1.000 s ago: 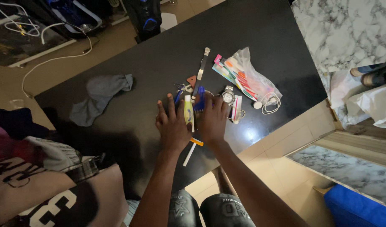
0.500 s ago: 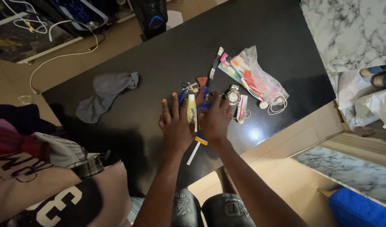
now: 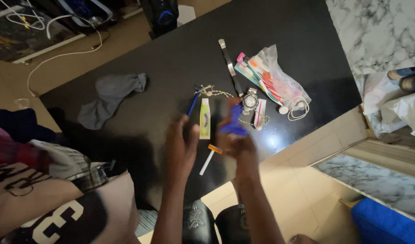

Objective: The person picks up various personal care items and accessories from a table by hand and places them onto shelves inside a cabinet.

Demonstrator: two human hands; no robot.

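right hand (image 3: pixel 237 144) lifted, gripping blue item (image 3: pixel 234 123); left hand (image 3: pixel 180 147) open.

L hand (image 3: pixel 180 147): open, fingers spread, palm down, blurry, holds nothing | R hand (image 3: pixel 238 143): fingers curled, grip shut on sth blue, blurry | both arms: bare, reach up from bottom edge, side by side, hands close but apart
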